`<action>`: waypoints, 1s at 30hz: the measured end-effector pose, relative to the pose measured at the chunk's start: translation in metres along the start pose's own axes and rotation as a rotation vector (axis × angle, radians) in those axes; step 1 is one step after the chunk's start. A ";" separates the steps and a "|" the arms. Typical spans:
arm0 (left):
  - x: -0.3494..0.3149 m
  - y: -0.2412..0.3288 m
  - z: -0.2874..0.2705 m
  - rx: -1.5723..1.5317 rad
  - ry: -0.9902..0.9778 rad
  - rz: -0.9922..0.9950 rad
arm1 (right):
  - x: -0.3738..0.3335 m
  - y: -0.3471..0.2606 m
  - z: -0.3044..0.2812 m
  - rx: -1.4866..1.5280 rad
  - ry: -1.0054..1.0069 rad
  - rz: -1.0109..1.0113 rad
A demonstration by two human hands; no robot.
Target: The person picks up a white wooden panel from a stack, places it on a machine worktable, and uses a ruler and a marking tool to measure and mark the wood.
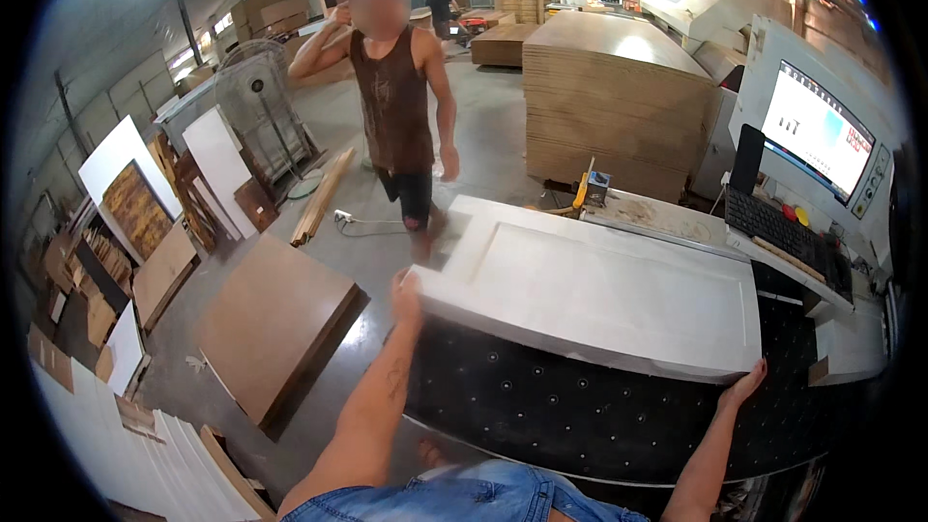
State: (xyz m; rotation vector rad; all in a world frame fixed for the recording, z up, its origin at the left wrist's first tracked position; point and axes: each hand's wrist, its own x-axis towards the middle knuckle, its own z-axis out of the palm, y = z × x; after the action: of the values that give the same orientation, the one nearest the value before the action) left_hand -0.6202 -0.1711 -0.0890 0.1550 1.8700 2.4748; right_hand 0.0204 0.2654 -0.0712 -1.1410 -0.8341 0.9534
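Observation:
A long white panelled door (590, 280) with a recessed rectangular frame lies face up before me, over a black worktop dotted with small round fittings (541, 406). At the door's near left corner, my left hand (407, 298) is closed round the edge. My right hand (744, 386) grips the near right corner, its fingers partly hidden under the edge. Whether the door rests on the black surface or is lifted a little, I cannot tell.
Beyond the door's left end stands a person (394, 87) with one arm raised. A machine console with a screen (817, 135) and keyboard (773, 227) is at right. Behind rises a tall board stack (619, 97); a lower board stack (275, 319) sits on the floor at left.

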 end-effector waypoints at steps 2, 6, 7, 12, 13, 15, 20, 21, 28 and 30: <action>0.003 -0.002 0.002 0.067 -0.009 0.032 | 0.002 0.001 0.009 0.040 0.020 0.029; -0.002 0.002 0.013 0.032 -0.007 0.023 | 0.009 0.008 -0.002 0.033 -0.012 -0.001; -0.007 0.006 0.012 0.024 -0.013 0.013 | 0.007 0.007 -0.003 -0.003 -0.015 -0.023; -0.019 0.023 0.017 0.009 -0.004 -0.042 | 0.005 0.005 -0.008 -0.014 -0.014 -0.019; -0.012 0.017 0.009 0.067 0.000 0.009 | 0.004 0.007 -0.003 -0.011 0.007 -0.015; 0.007 -0.005 -0.007 0.240 0.001 0.165 | 0.016 0.020 0.000 0.001 -0.013 -0.028; 0.016 -0.002 -0.021 0.136 0.028 0.161 | 0.006 0.027 0.022 0.054 -0.031 -0.024; 0.021 -0.008 -0.031 0.228 0.024 0.228 | 0.011 0.034 0.024 0.042 -0.059 -0.053; -0.017 0.026 -0.003 0.409 0.041 -0.041 | 0.038 0.037 -0.010 -0.108 -0.090 -0.211; -0.027 0.020 -0.035 0.522 0.011 0.084 | 0.023 0.035 -0.008 -0.148 -0.119 -0.246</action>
State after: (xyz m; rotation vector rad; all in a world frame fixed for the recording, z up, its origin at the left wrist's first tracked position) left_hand -0.5958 -0.2126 -0.0808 0.2360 2.5165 1.9708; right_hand 0.0302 0.2886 -0.1060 -1.0847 -1.1296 0.7699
